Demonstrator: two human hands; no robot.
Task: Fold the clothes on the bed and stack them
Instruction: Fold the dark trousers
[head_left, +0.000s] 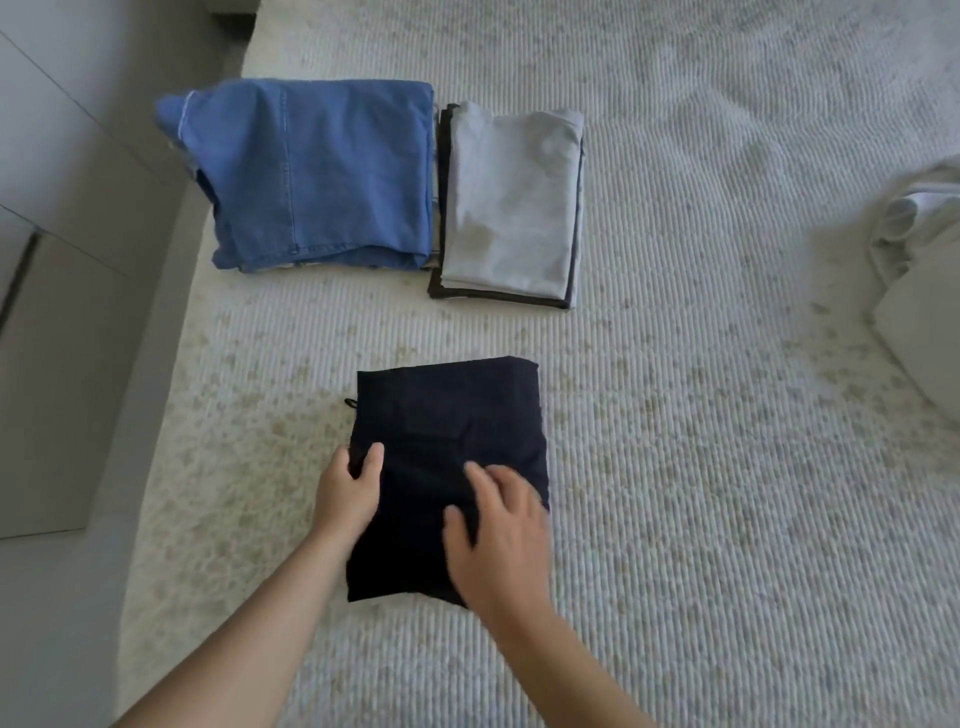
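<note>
My left hand (349, 486) pinches the left edge of the folded dark garment (447, 467) on the bed (701, 467); my right hand (498, 535) lies on top, fingers spread. Beyond it sit a blue denim stack (317, 176) and, just beside that, a gray stack (511, 200). White bedding (919, 260) is bunched at the right edge. The bed's left edge runs close by; bare cover lies between.

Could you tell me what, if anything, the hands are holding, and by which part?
The left hand grips the folded dark garment at its left edge. The right hand lies on top of it, holding nothing.
</note>
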